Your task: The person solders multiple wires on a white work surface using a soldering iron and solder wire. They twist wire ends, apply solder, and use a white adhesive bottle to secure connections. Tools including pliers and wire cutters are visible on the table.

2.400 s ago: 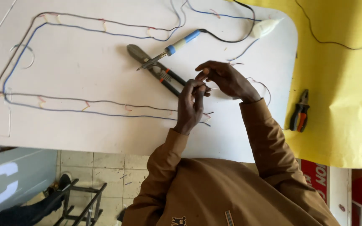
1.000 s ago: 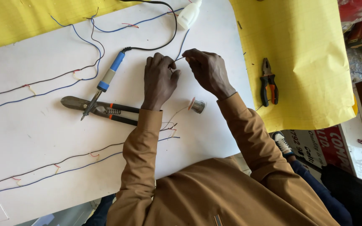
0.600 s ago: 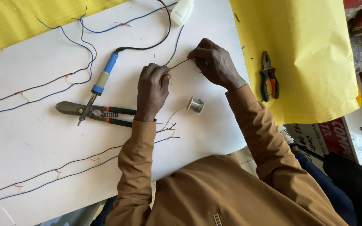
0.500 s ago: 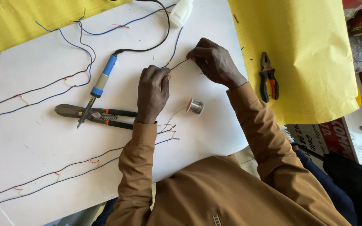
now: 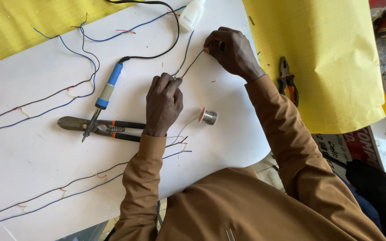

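My left hand (image 5: 162, 103) and my right hand (image 5: 230, 50) pinch the two ends of a thin dark wire (image 5: 192, 63), pulled taut between them above the white board (image 5: 32, 178). A small solder spool (image 5: 208, 117) lies just right of my left wrist. A blue-handled soldering iron (image 5: 106, 91) rests with its tip across metal snips (image 5: 99, 128) to the left. Long blue and brown wires (image 5: 59, 192) with small joints run across the board.
Orange-handled pliers (image 5: 287, 83) lie on a yellow sheet (image 5: 331, 53) at the right. A white plastic bottle (image 5: 191, 13) sits at the board's top edge. A black cord (image 5: 166, 40) curves from the iron toward the top.
The view has turned and shifted. My hands have drawn apart, the right one moving up and away, stretching the thin wire between them.
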